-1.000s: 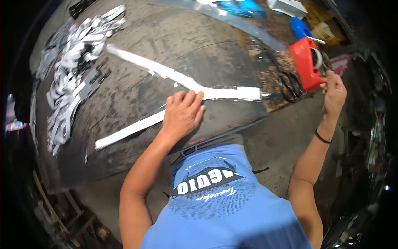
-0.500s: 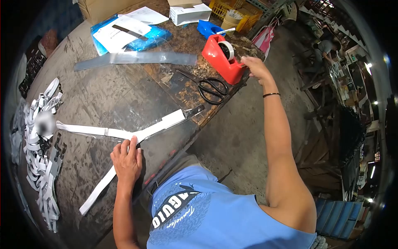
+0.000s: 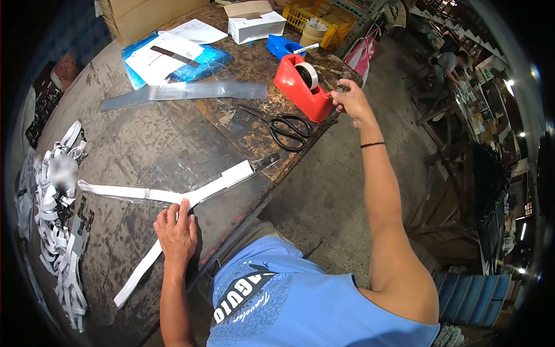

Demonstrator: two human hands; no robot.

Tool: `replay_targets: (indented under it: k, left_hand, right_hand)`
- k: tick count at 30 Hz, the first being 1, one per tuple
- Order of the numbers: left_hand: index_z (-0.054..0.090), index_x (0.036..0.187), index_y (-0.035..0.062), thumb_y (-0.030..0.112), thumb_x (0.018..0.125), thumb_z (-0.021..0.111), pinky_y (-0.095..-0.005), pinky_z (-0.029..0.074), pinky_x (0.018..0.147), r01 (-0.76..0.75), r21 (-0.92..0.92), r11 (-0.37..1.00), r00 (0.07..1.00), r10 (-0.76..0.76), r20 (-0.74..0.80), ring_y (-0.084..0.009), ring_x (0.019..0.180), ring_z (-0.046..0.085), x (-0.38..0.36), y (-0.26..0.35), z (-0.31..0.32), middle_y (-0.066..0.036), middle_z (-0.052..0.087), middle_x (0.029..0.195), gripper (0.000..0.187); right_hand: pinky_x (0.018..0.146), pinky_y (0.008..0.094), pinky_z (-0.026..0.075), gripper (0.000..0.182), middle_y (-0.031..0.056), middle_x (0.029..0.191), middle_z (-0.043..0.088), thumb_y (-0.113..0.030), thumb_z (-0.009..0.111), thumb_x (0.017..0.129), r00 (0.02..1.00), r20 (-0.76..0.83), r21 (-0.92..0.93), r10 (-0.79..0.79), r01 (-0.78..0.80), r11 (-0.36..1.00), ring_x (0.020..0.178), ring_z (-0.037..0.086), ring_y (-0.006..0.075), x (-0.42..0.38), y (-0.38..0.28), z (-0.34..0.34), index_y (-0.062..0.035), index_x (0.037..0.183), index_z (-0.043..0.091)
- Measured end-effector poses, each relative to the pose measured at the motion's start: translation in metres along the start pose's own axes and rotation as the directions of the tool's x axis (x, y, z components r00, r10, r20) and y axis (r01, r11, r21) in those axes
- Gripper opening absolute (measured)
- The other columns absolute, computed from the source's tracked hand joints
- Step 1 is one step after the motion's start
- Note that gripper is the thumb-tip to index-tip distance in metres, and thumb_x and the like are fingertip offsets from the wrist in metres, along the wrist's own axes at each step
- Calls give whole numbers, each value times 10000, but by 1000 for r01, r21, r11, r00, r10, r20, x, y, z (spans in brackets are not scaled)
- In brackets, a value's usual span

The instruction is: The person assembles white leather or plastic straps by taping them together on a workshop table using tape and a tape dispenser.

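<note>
My left hand [image 3: 176, 236] lies on the table with its fingers stretched out. Its fingertips press on a white elastic strap [image 3: 208, 189] where the bands meet in a Y shape. One branch ends in a black clip [image 3: 267, 162], with a clear plastic sleeve around that part. At the table's right edge, my right hand [image 3: 354, 105] pinches at the front end of a red tape dispenser [image 3: 298, 87]. Clear tape seems to be between thumb and fingers, though it hardly shows. A tape roll [image 3: 313, 75] sits in the dispenser. Black-handled scissors [image 3: 289, 132] lie just below it.
A heap of white straps [image 3: 63, 243] covers the table's left side. A clear plastic strip [image 3: 185, 91], papers on blue plastic [image 3: 156, 61], a white box [image 3: 257, 26] and a blue tape holder [image 3: 286, 45] lie farther back. Another person [image 3: 448, 63] bends over work at far right.
My right hand has turned at the dispenser's front, its fingers now curled in a pinch slightly off the edge. My left hand stays on the strap. The view has shifted slightly.
</note>
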State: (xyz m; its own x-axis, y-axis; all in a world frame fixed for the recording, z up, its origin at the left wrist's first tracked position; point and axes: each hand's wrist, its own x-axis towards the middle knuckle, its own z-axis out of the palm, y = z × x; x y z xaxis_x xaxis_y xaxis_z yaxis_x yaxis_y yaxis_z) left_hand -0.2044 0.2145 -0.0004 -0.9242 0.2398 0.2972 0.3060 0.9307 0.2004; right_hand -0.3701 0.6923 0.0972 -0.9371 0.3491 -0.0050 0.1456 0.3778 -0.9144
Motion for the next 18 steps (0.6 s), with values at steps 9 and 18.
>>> replay_targets:
  k: [9, 18]
  left_hand:
    - [578, 1297, 123, 184, 855, 632, -431, 379, 901, 3, 7, 1000, 1000, -3, 6, -294, 1084, 488, 0, 1, -1, -72, 560, 1189, 449]
    - [581, 1291, 111, 175, 848, 642, -425, 382, 876, -23, 15, 1000, 999, 23, -22, -292, 1074, 497, 1, 0, 0, -77, 566, 1176, 452]
  right_hand:
    - [624, 266, 523, 601, 21, 786, 583, -127, 669, 896, 996, 37, 255, 75, -82, 963, 644, 545, 89, -8, 21, -2, -24, 1405, 366]
    - [684, 328, 503, 732, 52, 796, 600, -76, 683, 793, 975, -76, -485, -208, 146, 862, 696, 588, 157, -4, 61, -1, -23, 1442, 350]
